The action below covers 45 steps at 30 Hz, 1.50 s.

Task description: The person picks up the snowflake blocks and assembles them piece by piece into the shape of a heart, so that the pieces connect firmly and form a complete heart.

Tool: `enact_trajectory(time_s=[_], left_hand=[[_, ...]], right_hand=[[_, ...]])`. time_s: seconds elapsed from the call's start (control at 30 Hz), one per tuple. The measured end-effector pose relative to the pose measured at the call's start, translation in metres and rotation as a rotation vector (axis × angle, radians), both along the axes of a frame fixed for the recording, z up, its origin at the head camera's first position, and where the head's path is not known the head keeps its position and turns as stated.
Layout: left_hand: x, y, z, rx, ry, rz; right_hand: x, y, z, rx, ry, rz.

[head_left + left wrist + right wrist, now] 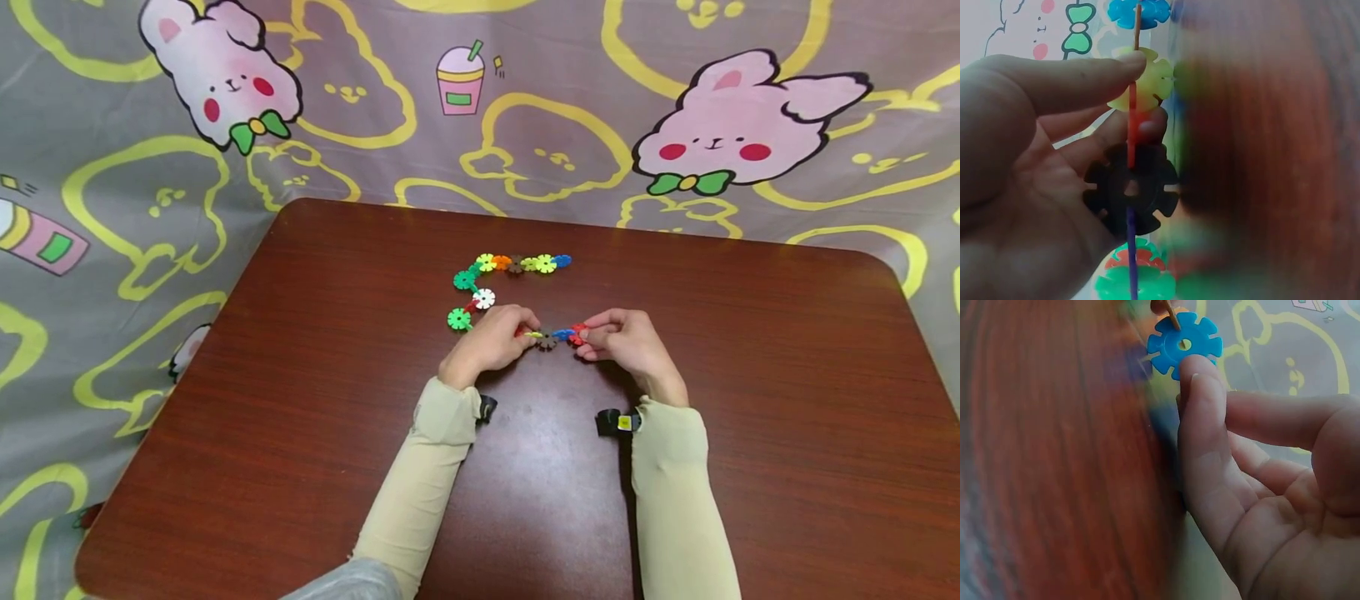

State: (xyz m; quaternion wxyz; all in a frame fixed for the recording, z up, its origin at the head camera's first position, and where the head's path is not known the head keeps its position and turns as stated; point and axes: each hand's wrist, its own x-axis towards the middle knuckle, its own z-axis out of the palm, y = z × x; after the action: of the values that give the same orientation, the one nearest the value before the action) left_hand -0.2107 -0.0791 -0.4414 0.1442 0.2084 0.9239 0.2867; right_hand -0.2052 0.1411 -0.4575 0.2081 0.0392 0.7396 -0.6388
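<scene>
Slotted plastic snowflake discs are joined edge to edge into a bent chain on the table. Its upper run ends in a blue disc [563, 261]; a white disc [483, 298] and a green disc [459, 319] lie along the left bend. My left hand [491, 337] pinches the lower run, the thumb over a yellow disc [1159, 81] and a dark disc [1132, 187] beside the palm. My right hand [628, 346] grips the right end, at a red disc [577, 335]. A fingertip covers part of a blue disc [1185, 344] in the right wrist view. Part of the chain hides behind my left hand.
The brown wooden table [337, 350] extends around the chain on every side. Behind and left of it hangs a patterned cloth [525, 150] with cartoon rabbits. Black straps [609, 422] sit at both wrists, below the cream sleeves.
</scene>
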Motion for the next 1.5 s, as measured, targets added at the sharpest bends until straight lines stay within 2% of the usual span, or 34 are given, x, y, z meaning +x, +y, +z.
enact_trajectory(time_s=[0.2,0.37,0.53,0.7,0.83,0.93,1.0,1.23,1.5], left_hand=[[-0.001,-0.006,0.001,-0.002,-0.009,0.023],[-0.001,-0.010,0.002,-0.015,-0.015,0.040],[-0.001,-0.011,0.001,-0.019,-0.008,0.041],[-0.001,-0.010,0.002,-0.029,0.003,0.027],[-0.002,-0.010,0.003,-0.040,0.013,0.023],[-0.002,-0.010,0.004,-0.057,0.010,0.024],[-0.002,-0.010,0.004,-0.065,-0.004,0.030],[0.000,-0.012,0.005,-0.089,-0.015,0.046],[0.001,-0.014,0.006,-0.096,0.014,0.055]], right_hand=[[-0.001,-0.007,0.001,0.079,0.059,0.006],[-0.002,-0.011,0.003,0.169,0.074,-0.007],[-0.009,-0.008,0.008,0.384,0.188,0.042],[-0.030,-0.008,0.020,0.581,0.290,0.138],[-0.054,-0.019,0.031,0.648,0.400,0.197],[-0.069,-0.029,0.034,0.687,0.496,0.248],[-0.076,-0.037,0.034,0.723,0.529,0.290],[-0.087,-0.060,0.028,0.795,0.491,0.418],[-0.086,-0.067,0.027,0.849,0.453,0.401]])
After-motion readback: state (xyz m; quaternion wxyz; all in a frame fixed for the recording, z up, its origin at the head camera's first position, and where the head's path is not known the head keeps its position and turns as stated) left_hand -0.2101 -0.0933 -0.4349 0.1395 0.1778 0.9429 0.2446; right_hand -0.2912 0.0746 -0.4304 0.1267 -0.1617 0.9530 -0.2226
